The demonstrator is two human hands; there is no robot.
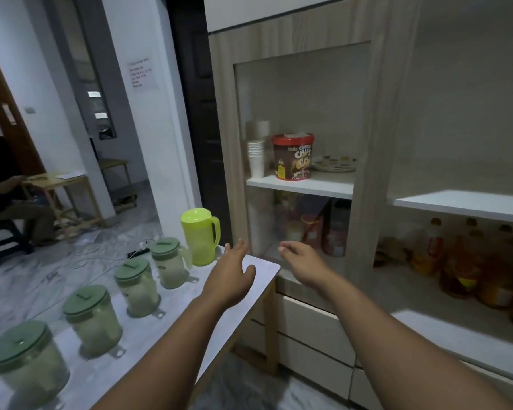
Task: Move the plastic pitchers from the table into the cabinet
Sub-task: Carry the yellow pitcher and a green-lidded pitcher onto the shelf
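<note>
Several plastic pitchers stand in a row on the white table. The farthest is a bright yellow-green pitcher; nearer come frosted pitchers with dark green lids. My left hand hovers over the table's far right corner, fingers apart, holding nothing, just right of the yellow-green pitcher. My right hand reaches toward the wooden cabinet, fingers loosely spread and empty, in front of its glass door.
Behind the glass, a shelf holds stacked paper cups, a red Choco Chips tub and a plate. Jars stand below it. The open section to the right holds oil bottles under a white shelf. A person sits at far left.
</note>
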